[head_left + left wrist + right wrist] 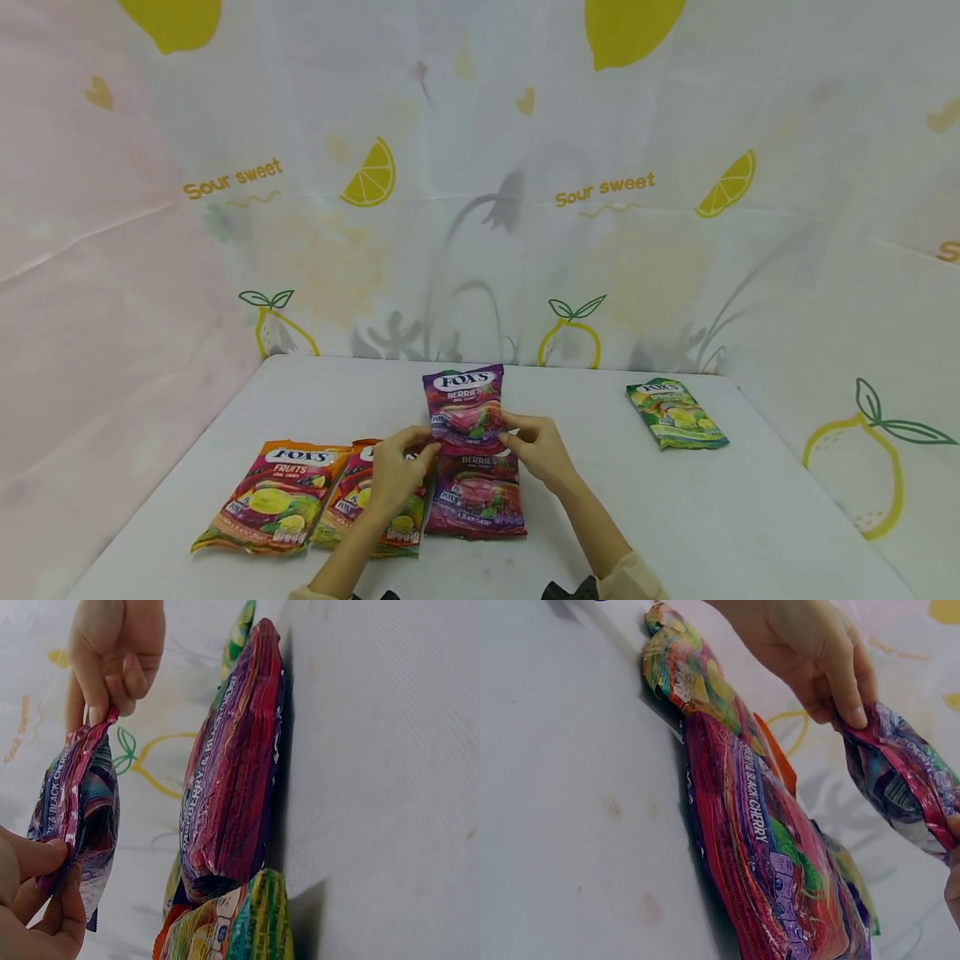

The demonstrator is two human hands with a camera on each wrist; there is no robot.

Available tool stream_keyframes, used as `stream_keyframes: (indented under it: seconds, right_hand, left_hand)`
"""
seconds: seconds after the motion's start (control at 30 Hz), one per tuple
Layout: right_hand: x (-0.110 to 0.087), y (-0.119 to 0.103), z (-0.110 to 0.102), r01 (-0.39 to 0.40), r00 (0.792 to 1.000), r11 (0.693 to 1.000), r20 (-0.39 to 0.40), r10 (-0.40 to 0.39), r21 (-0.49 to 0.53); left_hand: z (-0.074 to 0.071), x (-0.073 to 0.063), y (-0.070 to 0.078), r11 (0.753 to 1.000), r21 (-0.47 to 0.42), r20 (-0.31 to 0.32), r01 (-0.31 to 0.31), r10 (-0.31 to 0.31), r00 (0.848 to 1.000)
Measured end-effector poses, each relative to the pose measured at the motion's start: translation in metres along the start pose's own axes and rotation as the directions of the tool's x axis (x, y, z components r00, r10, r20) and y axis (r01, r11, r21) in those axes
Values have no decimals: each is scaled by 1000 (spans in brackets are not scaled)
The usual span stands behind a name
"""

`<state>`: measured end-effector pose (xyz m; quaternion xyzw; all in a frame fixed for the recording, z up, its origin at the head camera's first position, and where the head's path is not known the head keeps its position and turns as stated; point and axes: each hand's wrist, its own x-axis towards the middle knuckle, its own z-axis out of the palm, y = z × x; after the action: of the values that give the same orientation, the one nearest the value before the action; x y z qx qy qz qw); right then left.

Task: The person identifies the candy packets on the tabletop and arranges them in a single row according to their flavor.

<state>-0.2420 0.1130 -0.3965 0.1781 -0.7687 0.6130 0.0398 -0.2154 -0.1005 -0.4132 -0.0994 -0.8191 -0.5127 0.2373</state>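
- I pinch a purple FOX'S Berries packet (pixel 463 404) by its lower corners, my left hand (pixel 393 475) on the left one and my right hand (pixel 543 450) on the right, thumbs against fingers.
- My packet is raised clear of the white table (pixel 630 533), its printed front towards me, near the middle of the scene.
- Nearest, pale sleeve cuffs (pixel 630 575) show around my forearms.
- Under and slightly nearer than my held packet, another Berries packet (pixel 476 500) lies face up, its upper part covered from head height.
- Just left of it lies an orange packet (pixel 405 525), partly hidden by my left hand and wrist.
- Further left, close beside that one, an orange Fruits packet (pixel 273 500) lies face up.
- Beyond the lying Berries packet, something yellow-green (pixel 853 876) shows from my right wrist; it is mostly hidden, so I can't be sure how it lies.
- Far right, well apart, a green FOX'S packet (pixel 678 414) lies slanted.
- Farthest, a lemon-printed cloth (pixel 465 208) reads "Sour sweet".
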Motion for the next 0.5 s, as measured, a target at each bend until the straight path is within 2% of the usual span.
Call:
stream_keyframes:
  seconds: [0.23, 0.37, 0.5]
  right_hand:
    - [-5, 0, -5, -11, 1000, 1000, -16, 10, -28]
    - [-8, 0, -8, -14, 1000, 999, -22, 13, -32]
    - [-10, 0, -11, -11, 999, 999, -32, 9, -35]
  left_hand:
    - [4, -2, 1, 998, -20, 1, -63, 64, 998]
    - [7, -3, 2, 997, -34, -1, -73, 73, 997]
    - [10, -3, 5, 998, -45, 7, -47, 47, 999]
